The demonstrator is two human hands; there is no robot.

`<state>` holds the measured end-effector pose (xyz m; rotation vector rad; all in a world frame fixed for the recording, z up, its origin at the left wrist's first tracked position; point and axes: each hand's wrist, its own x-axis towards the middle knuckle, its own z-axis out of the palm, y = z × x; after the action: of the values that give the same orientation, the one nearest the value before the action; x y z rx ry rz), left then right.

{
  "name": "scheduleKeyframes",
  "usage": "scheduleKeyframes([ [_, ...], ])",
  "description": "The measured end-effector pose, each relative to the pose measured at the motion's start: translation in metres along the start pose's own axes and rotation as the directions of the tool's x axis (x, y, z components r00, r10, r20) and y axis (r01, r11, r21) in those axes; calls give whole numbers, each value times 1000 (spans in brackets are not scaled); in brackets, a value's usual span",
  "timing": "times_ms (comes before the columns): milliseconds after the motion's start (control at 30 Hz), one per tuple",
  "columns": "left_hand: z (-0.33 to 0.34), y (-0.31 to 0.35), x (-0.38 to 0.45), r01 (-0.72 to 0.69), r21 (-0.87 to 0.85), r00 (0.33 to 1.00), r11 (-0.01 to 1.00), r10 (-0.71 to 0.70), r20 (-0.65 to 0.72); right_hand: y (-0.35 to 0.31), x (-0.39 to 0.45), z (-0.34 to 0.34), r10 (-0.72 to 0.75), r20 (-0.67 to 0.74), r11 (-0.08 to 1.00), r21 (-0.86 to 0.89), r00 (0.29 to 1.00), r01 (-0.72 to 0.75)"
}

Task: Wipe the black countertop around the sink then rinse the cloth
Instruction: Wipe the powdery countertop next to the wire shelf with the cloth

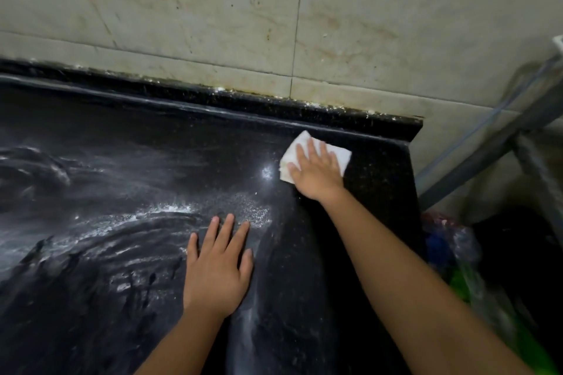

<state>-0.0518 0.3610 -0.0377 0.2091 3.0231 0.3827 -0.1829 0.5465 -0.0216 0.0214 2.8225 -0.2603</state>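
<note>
The single head-worn wide-angle view looks steeply down and forward from close above the speckled black stone countertop (128, 143), facing the stained beige tiled wall (182, 9) behind it, with the counter's right end and both forearms filling the near foreground.

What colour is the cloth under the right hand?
White. The cloth shows best in the head view, pressed flat under the right hand on the black countertop.

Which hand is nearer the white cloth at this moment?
Right. The right hand lies flat on top of the white cloth, pressing it onto the black countertop near the back corner. The left hand rests flat on the countertop, apart from the cloth and nearer the person.
</note>
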Motion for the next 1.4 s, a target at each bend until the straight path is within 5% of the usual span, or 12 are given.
scheduleKeyframes([
  [133,0,1,-5,13,-91,1000,996,-14,-9,-38,-21,16,-246,32,968,-38,969,247],
  [267,-1,-1,-4,15,-69,1000,998,-15,-2,3,-94,24,-367,95,918,-125,925,377],
  [367,1,-1,-5,26,-65,1000,998,-27,-12,51,-115,19,-170,128,970,-153,977,189],
  [500,-3,1,-6,43,-25,998,999,-41,49,77,-60,-4,113,4,989,-93,994,-113],
  [767,-3,1,-3,53,21,992,998,-55,110,6,33,-10,87,-32,996,7,996,-87],
  [967,-6,3,-4,51,30,992,998,-54,111,3,7,-10,-169,83,982,-75,982,176],
  [1167,-7,4,-5,54,32,991,998,-57,118,34,-87,9,-457,213,855,-164,864,493],
  [1267,-5,3,-5,49,20,993,999,-51,108,69,-120,15,-374,225,895,-167,900,414],
  [1400,-4,2,-5,48,14,994,999,-49,93,70,-78,2,-103,98,986,-121,990,115],
])
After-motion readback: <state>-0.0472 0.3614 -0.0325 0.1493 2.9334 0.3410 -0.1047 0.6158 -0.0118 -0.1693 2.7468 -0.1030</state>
